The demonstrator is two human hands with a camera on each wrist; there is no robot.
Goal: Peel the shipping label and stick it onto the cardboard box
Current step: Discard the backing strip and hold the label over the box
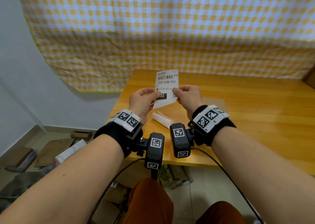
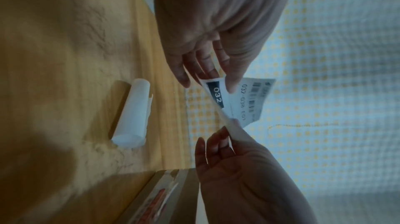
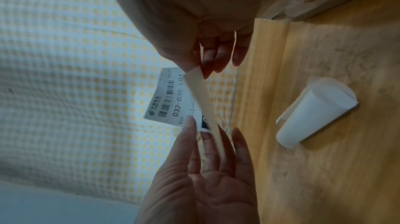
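A rolled white backing sheet lies on the wooden table. Above it, the shipping label is held upright in the air, pinched at its left edge by the left hand and at its right edge by the right hand. A checkered cloth hangs behind.

Both forearms raised forward; left hand and right hand pinching, thumbs uppermost

The label reads "032-038-E01" under a barcode, with "032" in white on a dark block lower left. The right wristband shows "R1" and "R2".
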